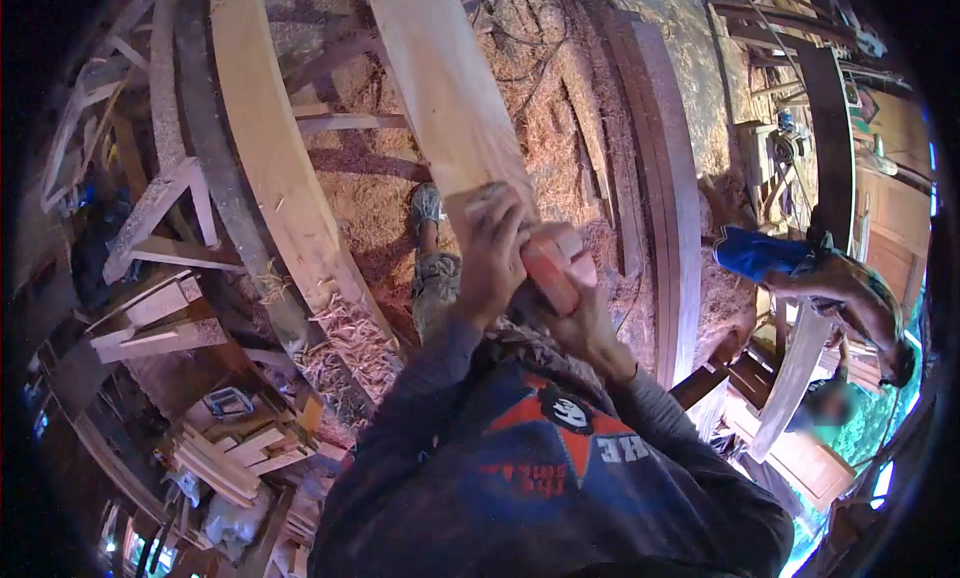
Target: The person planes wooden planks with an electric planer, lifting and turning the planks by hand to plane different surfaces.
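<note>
A long pale wooden board runs from the top of the head view down to my hands. At its near end, my left hand lies with its fingers bent and close together; what is beneath them is hidden. Just to its right, my right hand is closed around an orange-pink block. The two hands are side by side and nearly touching, close in front of my dark shirt.
Another long board runs along the left, with curled shavings at its near end. Long planks lie on the right. Shavings cover the floor. Wood pieces are stacked lower left. One person bends at the right; another person is below.
</note>
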The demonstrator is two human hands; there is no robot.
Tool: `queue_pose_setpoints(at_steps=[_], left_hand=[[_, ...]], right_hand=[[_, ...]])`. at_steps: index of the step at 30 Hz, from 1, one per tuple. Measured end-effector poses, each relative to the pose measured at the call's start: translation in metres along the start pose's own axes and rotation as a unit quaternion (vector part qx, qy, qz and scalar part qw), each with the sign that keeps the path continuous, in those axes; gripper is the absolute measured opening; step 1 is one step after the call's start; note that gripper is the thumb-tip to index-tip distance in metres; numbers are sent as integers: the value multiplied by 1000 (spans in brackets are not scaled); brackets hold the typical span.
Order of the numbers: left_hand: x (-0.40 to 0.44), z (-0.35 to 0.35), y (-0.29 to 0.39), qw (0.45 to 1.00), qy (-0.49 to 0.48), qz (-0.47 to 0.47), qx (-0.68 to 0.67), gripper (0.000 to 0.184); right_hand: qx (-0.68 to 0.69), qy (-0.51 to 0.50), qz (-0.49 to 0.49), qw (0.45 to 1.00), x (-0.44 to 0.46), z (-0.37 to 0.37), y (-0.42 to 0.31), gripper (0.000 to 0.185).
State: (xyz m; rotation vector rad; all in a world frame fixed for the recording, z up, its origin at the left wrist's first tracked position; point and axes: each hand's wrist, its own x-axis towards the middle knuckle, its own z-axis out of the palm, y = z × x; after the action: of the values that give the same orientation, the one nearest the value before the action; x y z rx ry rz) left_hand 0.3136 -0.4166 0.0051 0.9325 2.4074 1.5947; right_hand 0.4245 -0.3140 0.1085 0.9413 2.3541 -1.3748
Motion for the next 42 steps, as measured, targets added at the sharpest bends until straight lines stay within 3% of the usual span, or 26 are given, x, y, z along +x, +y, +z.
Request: queue_pose_setpoints(at_steps=[3, 5, 7, 9, 10, 12, 13, 15, 18, 19, 20, 21, 22, 23, 24, 27, 29, 31, 34, 35, 36, 37, 39, 40, 41, 42], left_hand=[[59, -12, -25, 1000, 1, -26, -7, 32], [104, -4, -70, 995, 97, 33, 19, 27], [172, -28, -92, 996, 41, 17, 72, 24], [238, -33, -142, 991, 76, 102, 41, 24], [267, -39, -158, 988, 71, 131, 42, 26], [313, -24, -203, 975, 93, 180, 89, 32], [301, -31, -187, 975, 93, 180, 90, 32], [262, -42, -151, 997, -6, 67, 43, 35], [147, -31, -96, 1000, -13, 19, 21, 27], [106, -35, -64, 999, -35, -14, 15, 29], [71, -34, -48, 999, -15, 30, 19, 33], [34, -33, -26, 998, -40, -25, 33, 39], [-2, -24, -20, 999, -20, -14, 35, 43], [-27, -22, -9, 999, -16, -26, 18, 44], [-34, -23, -2, 999, -17, -27, 19, 44], [-26, -35, 7, 998, -28, -55, -11, 38], [4, -42, -8, 999, -10, -35, 5, 36], [45, -48, -37, 1000, 7, -16, 19, 31], [128, -76, -69, 995, -38, -90, -17, 20], [146, -74, -89, 994, 88, 13, 59, 16], [177, -94, -92, 998, 14, -38, -46, 18], [207, -89, -136, 999, 34, 0, -39, 19], [234, -88, -171, 997, 56, 38, -28, 19], [239, -97, -166, 999, 14, 34, -26, 21], [238, -103, -160, 999, -28, 29, -24, 22], [221, -98, -152, 998, -5, 48, 32, 22]], right_hand=[[-11, 32, -143, 989, 65, -8, -32, 46], [120, -26, -168, 978, 122, -9, -48, 46], [25, -31, -205, 978, 177, -19, -77, 43], [-251, -38, -183, 950, 226, -29, -117, 40], [-308, -10, -302, 902, 264, -32, -117, 33], [-359, 17, -415, 836, 281, -27, -112, 29], [-295, 43, -389, 872, 281, -22, -105, 23], [-183, 58, -334, 923, 271, -8, -75, 25], [-351, -55, -196, 914, 159, -4, -66, 39], [-242, -49, -195, 949, 124, 6, -37, 43], [-113, -59, -169, 977, 85, 16, -14, 47], [176, -87, -90, 976, 44, 32, 8, 51], [247, -89, -34, 964, 11, 35, 16, 55], [215, -86, 8, 973, -13, 34, 16, 59], [37, -87, 61, 994, -27, 29, 8, 61], [99, -90, 121, 984, -20, 29, -6, 64], [44, -58, 60, 996, 9, 31, -14, 54], [-10, 25, -136, 990, 64, 31, -31, 41], [57, 52, -186, 980, 148, 31, -75, 33], [43, 39, -200, 978, 179, 32, -80, 31], [29, 26, -215, 976, 211, 33, -85, 30], [-230, 52, -275, 932, 240, 30, -89, 21], [-127, 4, -214, 969, 244, 29, -132, 15], [-126, 4, -215, 968, 243, 28, -125, 15], [7, -69, -192, 979, 239, 28, -115, 14], [-8, -45, -230, 972, 239, 36, -89, 14]])
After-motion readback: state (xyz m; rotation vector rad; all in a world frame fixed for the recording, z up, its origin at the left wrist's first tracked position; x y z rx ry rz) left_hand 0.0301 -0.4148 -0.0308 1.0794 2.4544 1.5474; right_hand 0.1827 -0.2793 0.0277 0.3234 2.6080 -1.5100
